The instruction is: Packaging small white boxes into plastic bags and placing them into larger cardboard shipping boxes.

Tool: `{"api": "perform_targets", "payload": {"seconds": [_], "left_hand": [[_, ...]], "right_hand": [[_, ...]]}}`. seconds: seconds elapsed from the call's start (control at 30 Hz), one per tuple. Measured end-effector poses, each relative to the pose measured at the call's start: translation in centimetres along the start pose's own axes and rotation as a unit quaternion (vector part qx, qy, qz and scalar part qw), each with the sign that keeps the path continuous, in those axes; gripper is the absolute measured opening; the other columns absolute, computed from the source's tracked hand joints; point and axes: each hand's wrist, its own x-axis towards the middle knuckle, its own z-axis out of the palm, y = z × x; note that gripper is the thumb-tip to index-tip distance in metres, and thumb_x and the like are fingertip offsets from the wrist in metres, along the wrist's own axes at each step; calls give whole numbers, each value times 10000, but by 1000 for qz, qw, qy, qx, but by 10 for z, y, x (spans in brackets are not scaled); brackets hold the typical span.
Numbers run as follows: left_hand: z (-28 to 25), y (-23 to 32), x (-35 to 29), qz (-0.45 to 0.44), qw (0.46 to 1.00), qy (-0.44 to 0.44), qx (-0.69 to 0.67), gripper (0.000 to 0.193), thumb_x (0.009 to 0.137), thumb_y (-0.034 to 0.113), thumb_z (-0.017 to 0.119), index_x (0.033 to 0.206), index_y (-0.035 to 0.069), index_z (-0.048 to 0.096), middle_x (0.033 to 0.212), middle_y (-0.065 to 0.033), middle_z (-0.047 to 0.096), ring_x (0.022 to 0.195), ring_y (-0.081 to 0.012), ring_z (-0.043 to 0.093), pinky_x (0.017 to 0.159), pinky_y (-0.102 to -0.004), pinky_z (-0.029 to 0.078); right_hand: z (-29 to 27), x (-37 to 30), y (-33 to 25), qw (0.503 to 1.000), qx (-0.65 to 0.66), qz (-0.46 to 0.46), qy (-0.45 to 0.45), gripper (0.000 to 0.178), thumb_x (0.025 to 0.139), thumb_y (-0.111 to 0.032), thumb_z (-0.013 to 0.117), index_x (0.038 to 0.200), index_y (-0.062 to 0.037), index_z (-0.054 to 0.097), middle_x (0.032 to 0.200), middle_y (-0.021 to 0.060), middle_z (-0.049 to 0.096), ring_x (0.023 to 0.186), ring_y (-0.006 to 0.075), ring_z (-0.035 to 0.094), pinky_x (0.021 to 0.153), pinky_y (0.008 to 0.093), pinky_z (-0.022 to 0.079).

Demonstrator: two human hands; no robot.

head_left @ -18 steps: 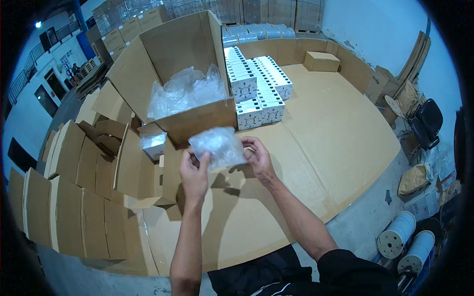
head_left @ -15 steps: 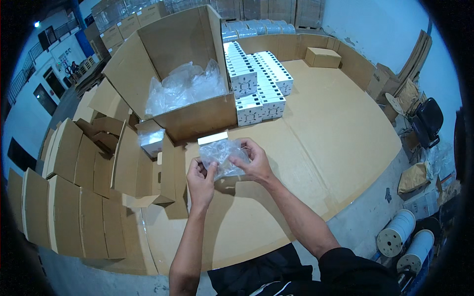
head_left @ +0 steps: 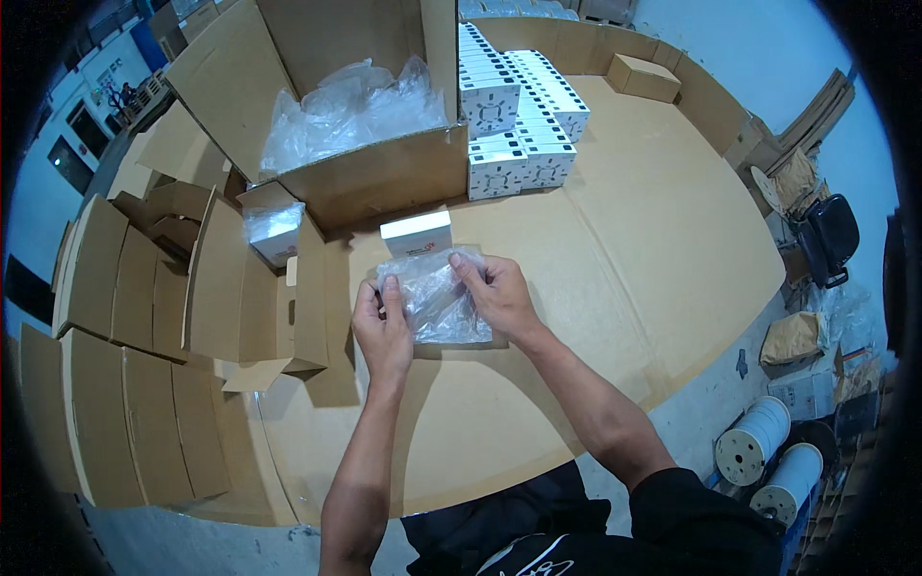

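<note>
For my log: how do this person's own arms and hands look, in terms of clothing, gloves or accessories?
The left hand and right hand are bare, with no gloves, rings or watch visible. A plain black sleeve covers the upper right arm; no left sleeve is in view. The black top bears white line markings.

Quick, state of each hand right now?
Left hand: closed, pinching the clear plastic bag at its left edge.
Right hand: closed, pinching the bag's upper right.
</note>
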Motion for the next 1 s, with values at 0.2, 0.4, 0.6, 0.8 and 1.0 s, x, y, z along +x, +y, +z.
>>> {"api": "perform_targets", "payload": {"seconds": [0.2,0.4,0.6,0.8,1.0], "left_hand": [[2,4,-5,31,998,1,59,262,1082,253,532,917,50,542,644,49,474,564,-34,420,485,-236,332],[0,5,-6,36,998,25,43,258,1084,276,526,997,35,557,675,32,491,594,-54,441,521,-249,361],[-2,1,-1,81,992,73,59,244,1091,247,507,1056,14,571,833,-10,571,766,-92,499,705,-282,448],[-9,-8,7,107,983,150,-16,221,1096,219,496,1072,11,567,897,-21,608,796,-101,546,751,-276,482],[-3,18,-4,-19,994,101,-31,208,1081,228,538,1076,24,579,806,4,610,709,-47,517,621,-237,440]], "right_hand": [[0,8,10,957,290,-9,-7,261,1024,-276,651,1005,-27,726,806,-12,659,710,40,546,640,233,460],[-11,1,-13,898,437,45,-2,245,995,-226,693,1141,-32,660,932,-18,634,790,29,545,668,220,463],[-12,-5,0,992,71,28,-104,134,970,-145,705,980,-16,667,799,-26,620,701,31,531,615,230,441],[-12,-3,-3,991,81,-11,-103,147,968,-147,706,921,-16,658,730,-37,592,660,38,515,589,248,431],[-17,-2,-2,995,51,-46,-75,150,984,-154,690,1002,-5,675,814,-10,635,720,58,557,654,241,474]]}}
